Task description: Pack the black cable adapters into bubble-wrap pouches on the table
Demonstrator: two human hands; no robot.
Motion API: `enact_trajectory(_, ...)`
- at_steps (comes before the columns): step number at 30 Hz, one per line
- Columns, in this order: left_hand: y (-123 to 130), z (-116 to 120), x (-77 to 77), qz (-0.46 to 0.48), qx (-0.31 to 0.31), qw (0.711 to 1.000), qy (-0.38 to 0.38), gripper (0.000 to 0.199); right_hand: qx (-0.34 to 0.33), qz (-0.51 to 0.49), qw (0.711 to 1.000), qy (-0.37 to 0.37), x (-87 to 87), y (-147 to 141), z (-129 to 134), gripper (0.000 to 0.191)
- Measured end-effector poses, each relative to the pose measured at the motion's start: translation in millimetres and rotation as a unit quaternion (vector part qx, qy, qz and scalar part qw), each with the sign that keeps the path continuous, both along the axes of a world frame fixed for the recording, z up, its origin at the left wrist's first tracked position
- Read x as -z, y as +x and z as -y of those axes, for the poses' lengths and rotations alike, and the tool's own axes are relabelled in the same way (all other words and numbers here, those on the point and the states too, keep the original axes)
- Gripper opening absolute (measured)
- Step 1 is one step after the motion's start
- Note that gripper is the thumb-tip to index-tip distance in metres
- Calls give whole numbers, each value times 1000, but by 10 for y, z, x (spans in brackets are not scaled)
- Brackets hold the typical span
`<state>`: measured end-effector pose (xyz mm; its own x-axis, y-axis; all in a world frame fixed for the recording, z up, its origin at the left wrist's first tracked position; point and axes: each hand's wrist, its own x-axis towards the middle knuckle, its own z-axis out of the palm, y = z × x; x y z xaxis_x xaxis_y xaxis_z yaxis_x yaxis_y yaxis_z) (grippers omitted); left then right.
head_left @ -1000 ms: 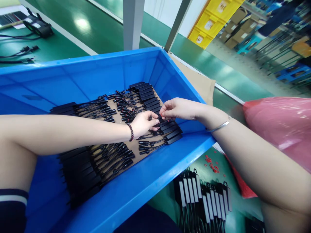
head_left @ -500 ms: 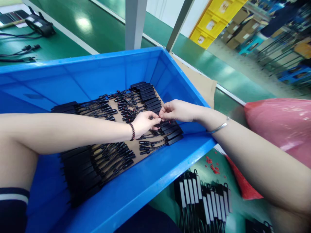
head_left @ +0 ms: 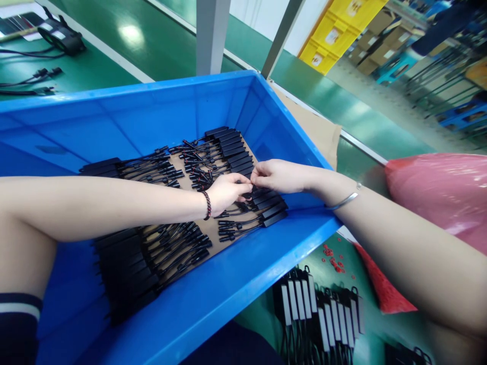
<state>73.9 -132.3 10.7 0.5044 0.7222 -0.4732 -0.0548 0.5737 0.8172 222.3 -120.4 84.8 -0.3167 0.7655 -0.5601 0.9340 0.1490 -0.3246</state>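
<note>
A large blue bin point(head_left: 243, 284) holds rows of black boxes with short cables point(head_left: 131, 268) on brown cardboard. My left hand point(head_left: 230, 192), with a dark beaded bracelet at the wrist, is closed around a small black cable end over the right-hand row. Against its fingertips, my right hand point(head_left: 270, 175) pinches at the same spot; whatever lies between its thumb and finger is too small to make out. Black boxes on the right side point(head_left: 272, 213) lie just below and beside both hands, partly covered by them.
On the green surface at the lower right are black-and-silver parts point(head_left: 304, 299), small red rings point(head_left: 337, 263) and a red plastic bag point(head_left: 437, 197). Grey posts point(head_left: 213, 35) rise behind the bin. Yellow crates point(head_left: 331, 35) stand farther back.
The two hands stay together over the right-hand row. The red piece seen between the fingertips before no longer shows, and the view has shifted slightly.
</note>
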Motion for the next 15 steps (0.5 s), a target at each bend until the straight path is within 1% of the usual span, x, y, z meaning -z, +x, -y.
enact_trajectory(3,-1,9,44,-9,1,1000,10,5,13,44,999,-8,-13,-48,17,14)
enact_trajectory(6,-11,22,102,-20,7,999,43,7,16,66,997,-26,-12,-79,29,14)
enact_trajectory(8,-20,32,127,-33,14,997,64,9,28,57,997,-36,2,-73,27,13)
enact_trajectory(10,-27,39,136,-35,13,996,77,10,53,32,997,-48,29,-44,14,12)
enact_trajectory(13,-28,47,131,-8,3,996,88,14,82,12,996,-45,71,16,-19,11)
enact_trajectory(15,-27,48,127,13,-1,996,90,14,84,18,996,-33,85,47,-38,10)
